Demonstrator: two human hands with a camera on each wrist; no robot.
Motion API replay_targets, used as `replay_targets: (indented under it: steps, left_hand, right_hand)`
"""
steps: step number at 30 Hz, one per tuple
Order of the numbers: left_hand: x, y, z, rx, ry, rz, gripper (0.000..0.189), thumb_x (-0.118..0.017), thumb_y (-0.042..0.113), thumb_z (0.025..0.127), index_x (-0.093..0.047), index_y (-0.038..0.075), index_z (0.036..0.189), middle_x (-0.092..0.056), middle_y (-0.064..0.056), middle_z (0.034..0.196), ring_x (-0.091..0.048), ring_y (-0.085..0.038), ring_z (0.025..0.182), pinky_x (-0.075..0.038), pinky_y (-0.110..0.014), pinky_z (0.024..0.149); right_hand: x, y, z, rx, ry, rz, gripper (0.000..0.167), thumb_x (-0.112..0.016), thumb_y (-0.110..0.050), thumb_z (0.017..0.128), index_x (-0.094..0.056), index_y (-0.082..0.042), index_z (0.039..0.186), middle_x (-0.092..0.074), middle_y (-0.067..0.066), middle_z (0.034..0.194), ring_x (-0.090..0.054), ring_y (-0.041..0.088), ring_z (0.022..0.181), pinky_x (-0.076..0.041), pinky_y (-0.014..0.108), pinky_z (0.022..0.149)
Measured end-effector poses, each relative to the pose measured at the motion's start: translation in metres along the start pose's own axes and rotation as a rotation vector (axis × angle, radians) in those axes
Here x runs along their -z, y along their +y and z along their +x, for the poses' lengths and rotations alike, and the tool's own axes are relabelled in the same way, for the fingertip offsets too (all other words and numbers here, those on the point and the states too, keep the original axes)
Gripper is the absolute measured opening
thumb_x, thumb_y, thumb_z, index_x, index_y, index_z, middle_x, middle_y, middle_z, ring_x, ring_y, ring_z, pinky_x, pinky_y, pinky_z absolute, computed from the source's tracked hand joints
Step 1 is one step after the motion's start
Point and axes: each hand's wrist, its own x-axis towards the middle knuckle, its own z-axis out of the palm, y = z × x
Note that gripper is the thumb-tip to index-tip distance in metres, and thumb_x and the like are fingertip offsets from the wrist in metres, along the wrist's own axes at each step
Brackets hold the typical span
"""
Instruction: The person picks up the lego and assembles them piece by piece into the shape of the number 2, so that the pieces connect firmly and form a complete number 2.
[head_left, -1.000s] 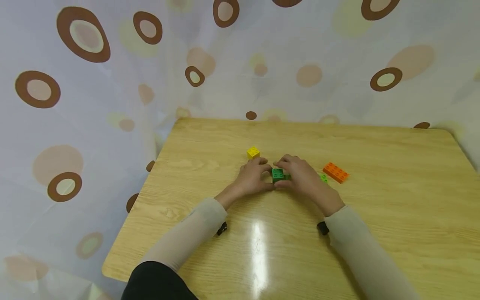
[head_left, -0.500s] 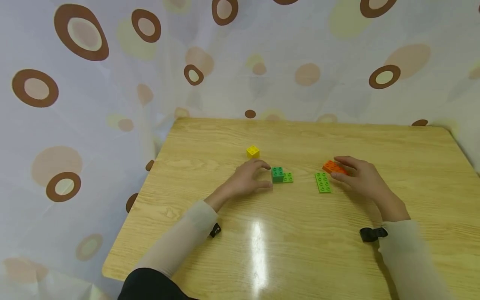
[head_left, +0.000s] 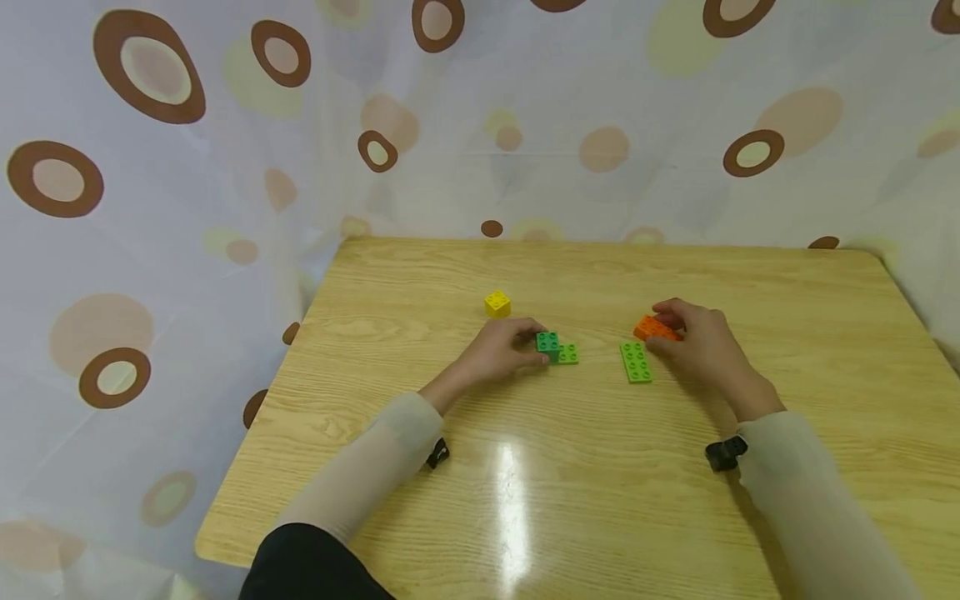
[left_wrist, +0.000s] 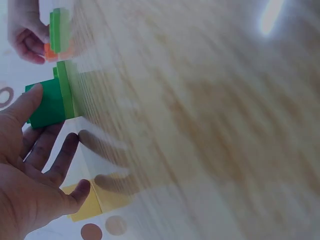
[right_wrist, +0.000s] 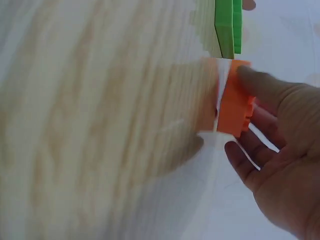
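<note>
The head view looks forward and down over the tabletop; both wrist views sit low, close and tipped sideways, skimming its surface, and share the orange brick and lime plate.

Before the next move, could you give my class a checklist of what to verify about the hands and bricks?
1. Left hand grip on the dark green brick: ok, pinched.
2. Bare studs on the lower plate, beside that brick: ok, visible.
3. Right hand grip on the orange brick: ok, thumb and fingers on opposite sides.
4. Orange brick fully off the table: cannot tell.
5. Loose plate lying studs up: ok.
6. A hand free for the yellow brick: not ok, both hold bricks.
</note>
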Motion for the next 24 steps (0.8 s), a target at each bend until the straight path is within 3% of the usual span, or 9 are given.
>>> replay_targets:
  steps: [4,10,13,24]
  left_hand:
    - [0.0,0.0,0.002,0.009,-0.006,-0.004,0.043,-0.084,0.027,0.094,-0.072,0.015,0.134,-0.071,0.002,0.131,-0.063,-0.016,0.125,-0.048,-0.033,0.111]
    - [-0.003,0.005,0.012,-0.034,-0.032,0.015,0.043,-0.083,0.031,0.094,-0.072,0.018,0.133,-0.071,0.004,0.132,-0.063,-0.014,0.127,-0.048,-0.034,0.112]
    - [-0.006,0.009,0.015,-0.052,-0.045,0.01,0.043,-0.082,0.031,0.095,-0.071,0.016,0.134,-0.071,0.002,0.134,-0.063,-0.016,0.129,-0.048,-0.036,0.113]
    - [-0.009,0.01,0.015,-0.103,-0.033,-0.029,0.034,-0.081,0.024,0.097,-0.073,0.013,0.128,-0.073,-0.001,0.131,-0.065,-0.013,0.125,-0.05,-0.033,0.111]
  right_hand:
    - [-0.003,-0.022,0.002,0.096,0.032,0.033,0.051,-0.074,-0.02,0.102,-0.058,-0.002,0.147,-0.067,0.027,0.135,-0.062,0.048,0.122,-0.051,0.065,0.098]
    - [-0.015,-0.071,0.007,0.403,-0.007,0.038,0.042,-0.077,-0.009,0.098,-0.069,-0.006,0.138,-0.072,0.015,0.13,-0.069,0.031,0.111,-0.057,0.051,0.085]
    - [-0.023,-0.086,0.011,0.5,-0.039,0.029,0.04,-0.08,-0.003,0.094,-0.072,-0.004,0.134,-0.073,0.014,0.126,-0.07,0.03,0.109,-0.058,0.047,0.082]
    - [-0.042,-0.091,0.017,0.498,-0.076,-0.023,0.04,-0.079,0.0,0.094,-0.072,-0.001,0.133,-0.073,0.017,0.126,-0.07,0.035,0.112,-0.06,0.049,0.085]
